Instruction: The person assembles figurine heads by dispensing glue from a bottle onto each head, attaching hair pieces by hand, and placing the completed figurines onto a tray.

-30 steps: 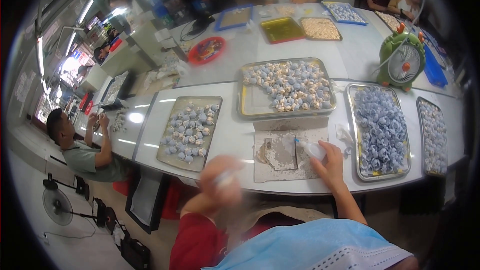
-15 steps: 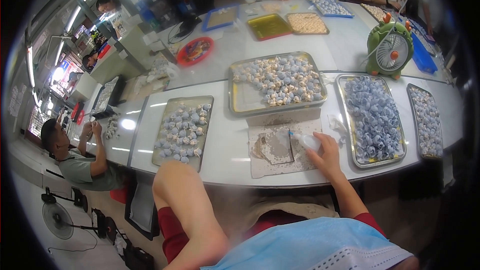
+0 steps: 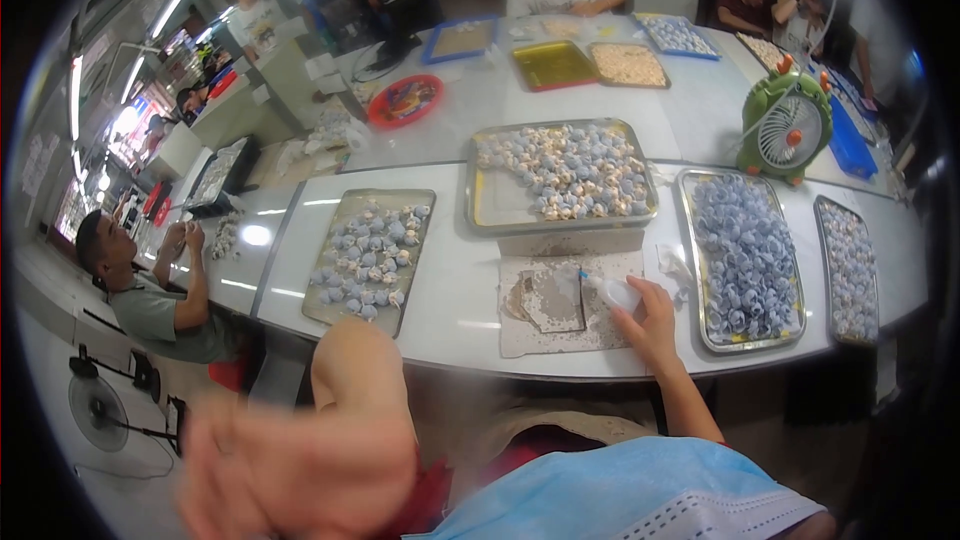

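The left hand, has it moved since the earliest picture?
Yes. Judged against the cardboard sheet, the left hand has moved downward and to the left in the view, farther from the sheet.

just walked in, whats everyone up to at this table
The person's right hand holds a translucent bottle, its blue tip over a stained cardboard sheet. The left hand is blurred close to the camera; whether it holds anything cannot be told. Trays of small grey-blue pieces stand behind the cardboard and to both sides.
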### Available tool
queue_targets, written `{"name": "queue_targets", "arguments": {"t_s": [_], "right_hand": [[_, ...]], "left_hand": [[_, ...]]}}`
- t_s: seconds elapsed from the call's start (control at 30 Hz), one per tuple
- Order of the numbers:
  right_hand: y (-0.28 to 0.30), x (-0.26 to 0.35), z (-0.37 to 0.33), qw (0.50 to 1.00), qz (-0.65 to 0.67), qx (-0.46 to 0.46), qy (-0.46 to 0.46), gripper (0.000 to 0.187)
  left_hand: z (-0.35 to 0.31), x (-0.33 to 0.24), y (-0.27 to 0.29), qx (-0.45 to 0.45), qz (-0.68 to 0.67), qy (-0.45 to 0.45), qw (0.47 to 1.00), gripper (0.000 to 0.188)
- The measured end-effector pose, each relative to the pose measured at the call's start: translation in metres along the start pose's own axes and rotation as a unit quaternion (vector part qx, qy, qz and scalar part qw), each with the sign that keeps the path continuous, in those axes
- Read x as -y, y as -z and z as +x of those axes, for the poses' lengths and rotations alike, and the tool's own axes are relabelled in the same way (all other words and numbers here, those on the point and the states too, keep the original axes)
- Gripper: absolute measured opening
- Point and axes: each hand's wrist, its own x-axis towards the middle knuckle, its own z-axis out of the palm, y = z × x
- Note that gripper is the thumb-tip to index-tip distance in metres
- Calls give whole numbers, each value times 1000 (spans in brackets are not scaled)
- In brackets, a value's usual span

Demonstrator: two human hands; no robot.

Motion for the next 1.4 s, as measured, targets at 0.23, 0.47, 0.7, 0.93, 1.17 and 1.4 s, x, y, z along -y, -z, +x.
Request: {"name": "queue_targets", "arguments": {"t_s": [0.23,0.47,0.7,0.93,1.17,1.4], "right_hand": [[2,-6,-1,1000,14,-11,-17,46],[4,-11,-1,999,28,2,-39,46],[4,-9,-2,999,22,-6,-37,44],[5,-10,-3,999,15,-4,-32,43],[1,-10,4,999,35,16,-29,45],[-3,-31,-9,985,131,-20,-110,36]], "left_hand": [[-7,-3,6,-40,-79,267,960,15],[-39,-3,41,59,33,368,927,40],[-31,-7,39,106,21,352,930,32],[-28,-9,25,74,-70,395,913,10],[-16,-4,22,170,-189,116,960,36],[-87,-16,55,42,67,310,947,26]]}}
